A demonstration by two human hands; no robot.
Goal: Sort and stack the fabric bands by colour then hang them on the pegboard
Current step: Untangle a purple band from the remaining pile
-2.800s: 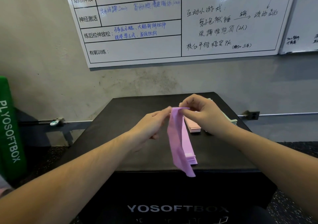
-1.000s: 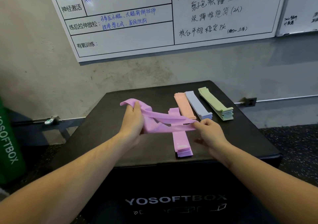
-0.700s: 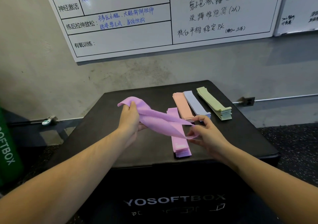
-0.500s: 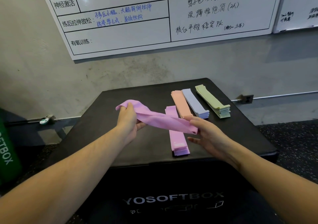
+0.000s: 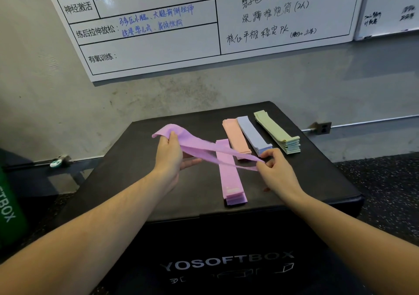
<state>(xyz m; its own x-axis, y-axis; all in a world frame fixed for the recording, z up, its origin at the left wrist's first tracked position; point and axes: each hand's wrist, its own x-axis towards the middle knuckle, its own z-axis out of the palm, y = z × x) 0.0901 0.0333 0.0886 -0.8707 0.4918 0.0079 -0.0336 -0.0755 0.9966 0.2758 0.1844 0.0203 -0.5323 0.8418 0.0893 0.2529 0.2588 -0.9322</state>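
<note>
I hold a purple fabric band (image 5: pixel 204 147) stretched in the air above a black soft box (image 5: pixel 140 176). My left hand (image 5: pixel 170 156) grips its raised left end and my right hand (image 5: pixel 274 170) pinches its right end. Under the band lies a stack of purple bands (image 5: pixel 231 181), running front to back. Behind it, side by side, lie a peach stack (image 5: pixel 237 136), a pale blue stack (image 5: pixel 252 133) and a green stack (image 5: pixel 278 133). No pegboard is in view.
A whiteboard (image 5: pixel 158 45) with handwriting hangs on the grey wall behind the box. A green soft box (image 5: pixel 9 204) stands at the far left. Speckled dark floor (image 5: pixel 390 192) lies to the right, with a wall socket (image 5: pixel 323 128) above it.
The band hung from both hands held close together; my hands have since moved apart and pulled it out lengthwise over the purple stack. The camera has tilted down.
</note>
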